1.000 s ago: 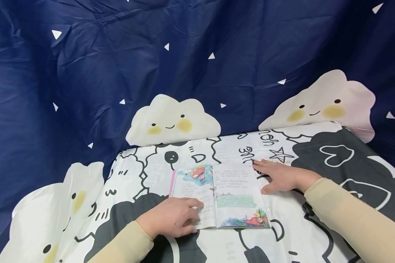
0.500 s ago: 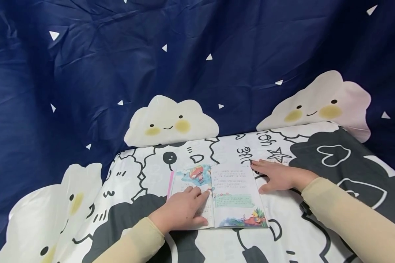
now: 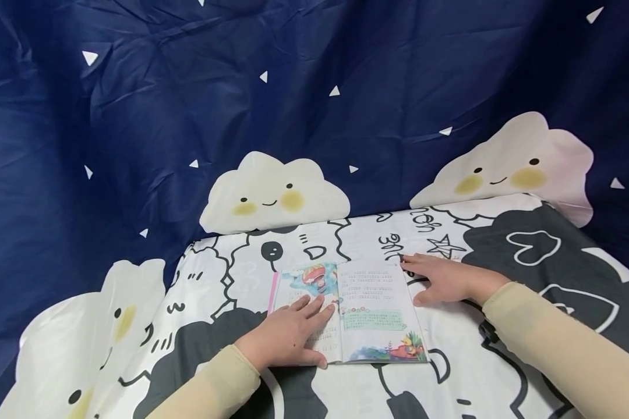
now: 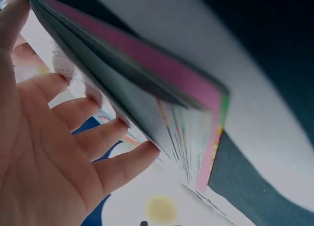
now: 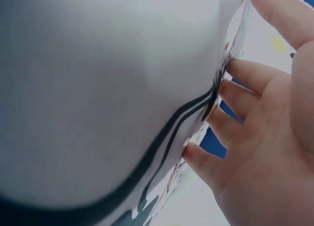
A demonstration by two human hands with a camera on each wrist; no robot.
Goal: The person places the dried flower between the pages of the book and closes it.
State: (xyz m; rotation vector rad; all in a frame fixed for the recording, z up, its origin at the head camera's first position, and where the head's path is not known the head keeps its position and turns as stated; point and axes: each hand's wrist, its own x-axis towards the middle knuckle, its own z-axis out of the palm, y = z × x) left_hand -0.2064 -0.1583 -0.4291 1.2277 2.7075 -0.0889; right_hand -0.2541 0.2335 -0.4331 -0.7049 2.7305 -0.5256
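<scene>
An open children's picture book (image 3: 346, 311) lies flat on the cloud-print sheet (image 3: 477, 355), pages up. The left hand (image 3: 288, 334) rests spread on the book's left page, fingers (image 4: 110, 132) straight and pressing the paper, holding nothing. The right hand (image 3: 445, 279) lies flat just beside the book's right edge, fingertips (image 5: 230, 88) against the page ends, also relaxed and gripping nothing.

The book looks thin and light, with a soft pink cover edge and floppy pages that probably fan and slide easily; the spine fold is likely the firmest part, while a single page is best lifted at its outer corner, gently, since it could crease or tear.

Under the book the sheet is soft and slightly wrinkled. Behind the book hangs a dark blue backdrop (image 3: 293, 87) with white triangles and smiling clouds.
</scene>
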